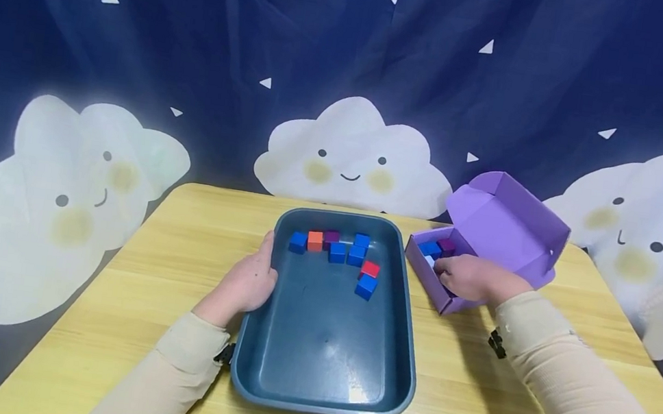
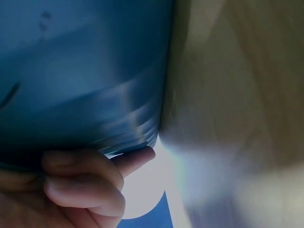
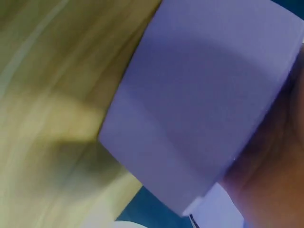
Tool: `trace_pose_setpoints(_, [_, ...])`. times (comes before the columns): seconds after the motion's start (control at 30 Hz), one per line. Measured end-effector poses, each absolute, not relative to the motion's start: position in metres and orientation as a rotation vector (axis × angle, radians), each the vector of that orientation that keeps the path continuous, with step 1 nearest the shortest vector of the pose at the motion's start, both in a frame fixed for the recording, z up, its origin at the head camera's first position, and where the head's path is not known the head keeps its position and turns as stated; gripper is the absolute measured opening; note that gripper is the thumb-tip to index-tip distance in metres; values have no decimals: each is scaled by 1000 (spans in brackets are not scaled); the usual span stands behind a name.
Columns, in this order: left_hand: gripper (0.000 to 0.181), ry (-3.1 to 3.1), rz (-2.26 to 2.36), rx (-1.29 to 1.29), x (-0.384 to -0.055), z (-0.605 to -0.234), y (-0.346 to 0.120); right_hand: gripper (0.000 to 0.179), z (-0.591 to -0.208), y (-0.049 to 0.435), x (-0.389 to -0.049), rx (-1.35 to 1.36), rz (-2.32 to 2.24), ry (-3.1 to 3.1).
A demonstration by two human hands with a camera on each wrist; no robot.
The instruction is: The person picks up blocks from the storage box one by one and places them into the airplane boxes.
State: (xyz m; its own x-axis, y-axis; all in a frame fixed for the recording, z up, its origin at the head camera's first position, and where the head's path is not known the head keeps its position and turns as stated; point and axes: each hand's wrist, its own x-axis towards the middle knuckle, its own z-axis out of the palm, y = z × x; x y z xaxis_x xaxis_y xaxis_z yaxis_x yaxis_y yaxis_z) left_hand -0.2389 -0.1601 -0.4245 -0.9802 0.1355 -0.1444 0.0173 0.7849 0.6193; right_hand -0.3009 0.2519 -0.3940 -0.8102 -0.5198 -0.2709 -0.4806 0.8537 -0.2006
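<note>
A deep dark-teal tray [image 1: 307, 408] lies on the table with several small cubes near its far end, among them a blue cube [image 1: 298, 242], an orange cube [image 1: 315, 241] and a red cube [image 1: 370, 270]. My left hand [image 1: 248, 279] holds the tray's left side, forefinger straight along the wall and other fingers bent against it. To the right stands an open purple cardboard box [image 1: 430, 285], with blue cubes [image 1: 429, 249], a dark purple cube [image 1: 446, 247] and a pale cube [image 1: 430, 261] inside. My right hand [image 1: 472, 278] reaches into this box; I cannot tell whether its partly hidden fingers grip a cube.
The box's lid [image 1: 512, 226] stands raised, tilted back to the right. Under everything is a light wood-grain table [image 1: 128, 292]. Behind its far edge hangs a dark blue curtain [image 1: 352, 37] printed with smiling clouds.
</note>
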Motion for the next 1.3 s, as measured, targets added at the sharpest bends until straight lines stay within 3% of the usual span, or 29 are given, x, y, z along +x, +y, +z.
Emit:
trace_pose_setpoints(0.17, [76,2791,980,129,-239,-425,-159,20,-395,251,-298,-836,-207,2792])
trace_pose_setpoints(0.47, [75,2845,914,156,-241,-420,-158,17,-359,258,-262,-907,-200,2987])
trace_pose_setpoints(0.67, [75,2832,909,132,-239,-420,-158,56,-363,268,-247,-1013,-148,2890])
trace_pose_setpoints(0.83, [75,2825,923,127,-237,-422,-159,67,-370,275,-243,-1055,-110,2867])
trace_pose_setpoints(0.97, [75,2811,939,117,-237,-422,-159,62,-371,279,-242,-1044,-204,2862])
trace_pose_setpoints(1.23, [75,2809,954,118,-237,-420,-158,30,-381,282,-241,-1079,-172,2902])
trace_pose_setpoints(1.3, [75,2813,950,118,-237,-420,-158,31,-384,281,-240,-1083,-138,2896])
